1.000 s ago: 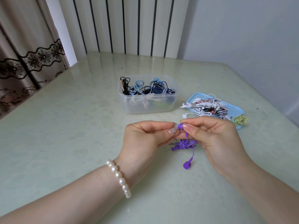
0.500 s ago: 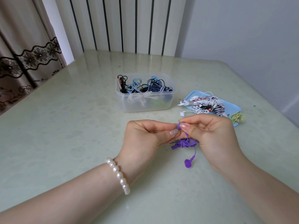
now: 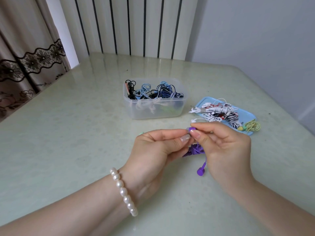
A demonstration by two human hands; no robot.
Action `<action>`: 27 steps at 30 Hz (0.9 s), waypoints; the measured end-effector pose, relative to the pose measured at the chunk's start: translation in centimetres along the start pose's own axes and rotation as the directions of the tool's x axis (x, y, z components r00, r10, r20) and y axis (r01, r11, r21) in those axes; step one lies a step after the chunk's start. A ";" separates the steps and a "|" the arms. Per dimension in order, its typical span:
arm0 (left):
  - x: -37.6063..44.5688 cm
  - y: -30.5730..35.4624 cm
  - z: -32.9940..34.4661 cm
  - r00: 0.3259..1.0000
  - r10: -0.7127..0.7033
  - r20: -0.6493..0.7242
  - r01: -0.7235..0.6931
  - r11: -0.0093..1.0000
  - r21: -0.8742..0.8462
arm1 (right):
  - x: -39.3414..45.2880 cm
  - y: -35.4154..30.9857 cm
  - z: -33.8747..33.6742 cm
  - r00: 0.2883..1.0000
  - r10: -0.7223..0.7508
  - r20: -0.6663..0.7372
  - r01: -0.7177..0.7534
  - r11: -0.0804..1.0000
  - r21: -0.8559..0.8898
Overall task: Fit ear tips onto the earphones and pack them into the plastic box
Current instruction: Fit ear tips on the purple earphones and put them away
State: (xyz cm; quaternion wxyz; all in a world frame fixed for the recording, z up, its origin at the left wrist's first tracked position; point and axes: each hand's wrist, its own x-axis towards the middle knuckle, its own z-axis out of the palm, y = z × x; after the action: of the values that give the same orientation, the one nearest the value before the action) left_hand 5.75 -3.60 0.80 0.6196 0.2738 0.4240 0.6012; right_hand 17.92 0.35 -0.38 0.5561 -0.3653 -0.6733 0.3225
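The ear tip (image 3: 187, 129) is a pale blur pinched against the purple earbud (image 3: 192, 128), too small to tell whether it is seated, and the fingers (image 3: 185, 138) of both hands cover most of that earbud. The right hand (image 3: 225, 147) hides part of the purple cable bundle (image 3: 196, 149), and both forearms run off the bottom edge. Inside the plastic box (image 3: 170, 114) the lower cables show only as smears through the cloudy wall.

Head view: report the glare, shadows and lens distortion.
Head view: soft daylight; the glossy table mirrors the striped panel as pale streaks; faint shadows under both hands; wide-angle bending leans the panel's stripes; the clear ear tip is too small to resolve.
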 end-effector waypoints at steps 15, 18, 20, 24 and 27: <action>0.8 0.7 -0.5 0.982 0.171 0.086 -0.181 0.974 0.136 | 1.9 -0.6 -2.4 0.898 0.241 0.367 -0.354 0.892 0.280; 0.8 0.7 -0.5 0.948 0.289 0.132 -0.310 0.930 0.198 | 1.9 -1.5 -2.4 0.865 0.309 0.396 -0.445 0.837 0.318; 1.0 0.3 -0.7 0.871 0.466 0.155 -0.491 0.810 0.322 | 1.8 -1.9 -2.4 0.823 0.388 0.416 -0.535 0.776 0.334; 1.4 -0.7 -1.3 0.742 0.630 0.229 -0.650 0.592 0.477 | 1.6 -2.0 -2.1 0.771 0.494 0.401 -0.626 0.706 0.333; 1.6 -0.7 -1.3 0.794 0.562 0.232 -0.596 0.643 0.481 | 1.5 -1.9 -1.8 0.765 0.523 0.376 -0.638 0.697 0.328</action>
State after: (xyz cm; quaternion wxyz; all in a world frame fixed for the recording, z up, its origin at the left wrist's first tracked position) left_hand 4.87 -2.35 -0.76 0.3066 0.5729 0.4436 0.6172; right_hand 19.31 0.69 2.27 0.4006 -0.3813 -0.4965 0.6690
